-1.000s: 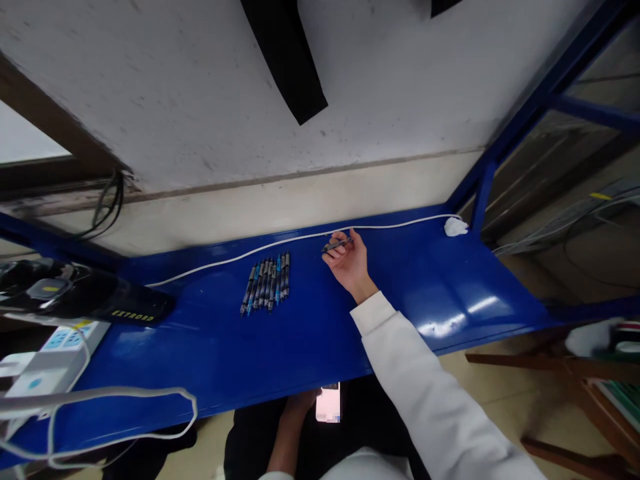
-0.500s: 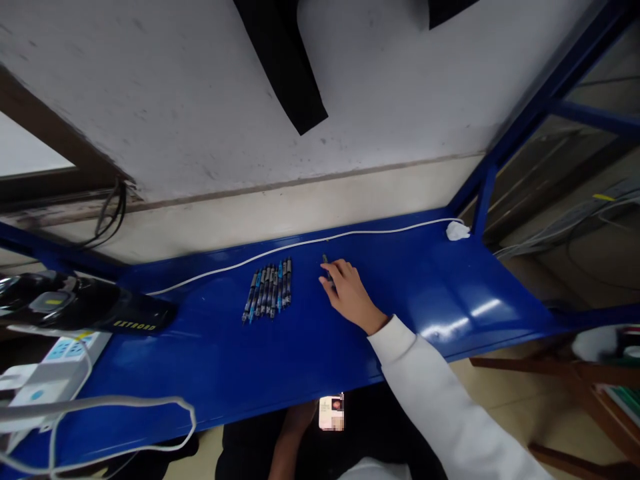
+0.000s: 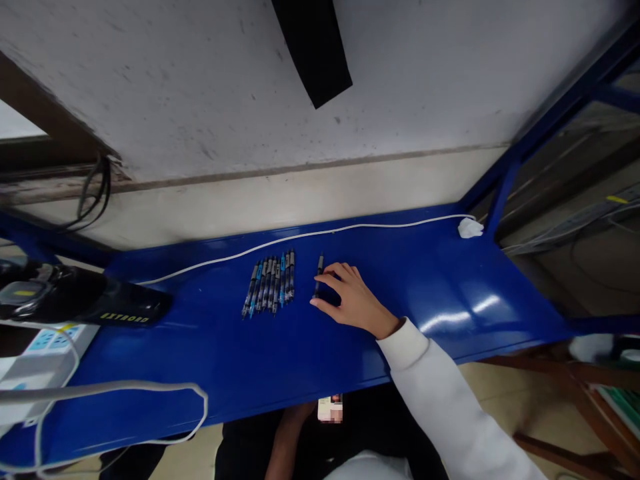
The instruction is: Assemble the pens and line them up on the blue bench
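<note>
My right hand [image 3: 353, 300], in a white sleeve, is over the blue tabletop [image 3: 240, 360] with thumb and forefinger apart. A single dark pen [image 3: 320, 265] lies between and beside these fingertips; the forefinger crosses it, though I cannot tell how firmly it touches. Left of it is a row of several pens [image 3: 270, 283], mostly black and grey with a few blue ones, side by side. Below the front edge, in shadow, my left hand [image 3: 300, 412] is closed at the side of a phone [image 3: 330, 409] with a lit screen. Its fingers are mostly hidden.
A white cable [image 3: 270, 250] runs along the back edge to a crumpled white tissue [image 3: 470, 228]. At left lie a black bottle-like object [image 3: 115, 297], a power strip [image 3: 47, 353] and a looped white cord [image 3: 150, 385]. Blue frame posts [image 3: 500, 200] stand at right.
The single pen has shifted left, closer to the row. My right hand's fingers have spread wider, showing more of the pen. The camera view has shifted slightly.
</note>
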Available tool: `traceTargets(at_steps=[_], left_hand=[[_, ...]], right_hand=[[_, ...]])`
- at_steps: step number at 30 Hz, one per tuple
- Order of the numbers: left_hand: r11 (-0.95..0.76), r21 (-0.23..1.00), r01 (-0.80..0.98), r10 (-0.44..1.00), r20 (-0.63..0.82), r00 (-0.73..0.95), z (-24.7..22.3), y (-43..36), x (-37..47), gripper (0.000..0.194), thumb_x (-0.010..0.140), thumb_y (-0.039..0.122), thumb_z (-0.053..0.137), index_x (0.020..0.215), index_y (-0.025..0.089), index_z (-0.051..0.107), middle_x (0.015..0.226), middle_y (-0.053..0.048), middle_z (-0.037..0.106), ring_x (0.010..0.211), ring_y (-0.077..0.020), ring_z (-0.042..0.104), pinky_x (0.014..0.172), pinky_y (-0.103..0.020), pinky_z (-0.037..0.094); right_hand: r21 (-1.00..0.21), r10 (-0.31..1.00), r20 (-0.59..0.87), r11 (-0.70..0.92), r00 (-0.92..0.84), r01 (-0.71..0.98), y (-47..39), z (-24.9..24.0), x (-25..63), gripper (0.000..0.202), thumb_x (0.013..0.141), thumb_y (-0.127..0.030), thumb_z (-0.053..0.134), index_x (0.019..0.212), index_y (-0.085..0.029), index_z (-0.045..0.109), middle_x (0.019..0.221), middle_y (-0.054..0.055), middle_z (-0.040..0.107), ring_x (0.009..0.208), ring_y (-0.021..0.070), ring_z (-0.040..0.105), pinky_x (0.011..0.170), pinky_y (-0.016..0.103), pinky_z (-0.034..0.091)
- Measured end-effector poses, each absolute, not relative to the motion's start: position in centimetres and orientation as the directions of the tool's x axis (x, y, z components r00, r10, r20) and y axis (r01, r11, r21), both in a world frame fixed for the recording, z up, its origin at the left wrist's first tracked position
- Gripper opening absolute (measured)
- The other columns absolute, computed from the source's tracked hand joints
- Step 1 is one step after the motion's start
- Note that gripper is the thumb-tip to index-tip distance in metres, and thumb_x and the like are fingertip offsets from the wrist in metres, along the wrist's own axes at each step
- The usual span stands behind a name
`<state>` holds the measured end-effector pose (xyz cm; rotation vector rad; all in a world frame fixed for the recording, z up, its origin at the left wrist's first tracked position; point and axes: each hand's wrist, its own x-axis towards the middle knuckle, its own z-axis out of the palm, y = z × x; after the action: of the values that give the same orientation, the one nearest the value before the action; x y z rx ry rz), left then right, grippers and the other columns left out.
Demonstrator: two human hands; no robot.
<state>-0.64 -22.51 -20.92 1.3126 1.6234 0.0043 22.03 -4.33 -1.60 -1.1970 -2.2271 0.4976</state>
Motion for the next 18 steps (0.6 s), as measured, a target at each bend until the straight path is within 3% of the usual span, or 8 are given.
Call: traceTargets(at_steps=[5,12,18], left_hand=[[0.375,0.602,0.704,0.753,-0.641,0.147,-21.23,-22.57,-1.2,0.015,0.089,0.035,0.06,0.086,0.027,0.072,0.128,-0.017,0.084,0.133,-0.0433,0.074,0.126,-0.045,0.05],[0.372,0.635,0.677,0.78,-0.609,0.143,-21.64,-22.91,-1.32,0.026,0.094,0.041,0.054,0.095,0.026,0.075,0.129,-0.02,0.083,0.134,-0.0446,0.074,0.129,-0.046,0.048],[0.393,0.651,0.65,0.784,-0.606,0.132,-20.87,-22.69,-1.07,0.025,0.097,0.037,0.055,0.099,0.028,0.078,0.127,-0.014,0.085,0.135,-0.0414,0.074,0.129,-0.043,0.05]], right_hand=[[-0.567,0.837,0.306,0.543,-0.454,0.62,-4.24,-1.34,21.85,0.034,0.111,-0.044,0.072,0.137,-0.023,0.074,0.139,0.017,0.068,0.128,0.0352,0.066,0.109,0.057,0.052],[-0.573,0.84,0.306,0.538,-0.447,0.618,-4.1,-1.55,21.88,0.03,0.112,-0.044,0.07,0.135,-0.025,0.073,0.138,0.016,0.068,0.127,0.0353,0.066,0.107,0.057,0.053],[-0.578,0.845,0.312,0.532,-0.434,0.62,-4.0,-1.75,21.86,0.027,0.112,-0.043,0.071,0.132,-0.026,0.072,0.138,0.015,0.068,0.126,0.0341,0.067,0.107,0.055,0.052]])
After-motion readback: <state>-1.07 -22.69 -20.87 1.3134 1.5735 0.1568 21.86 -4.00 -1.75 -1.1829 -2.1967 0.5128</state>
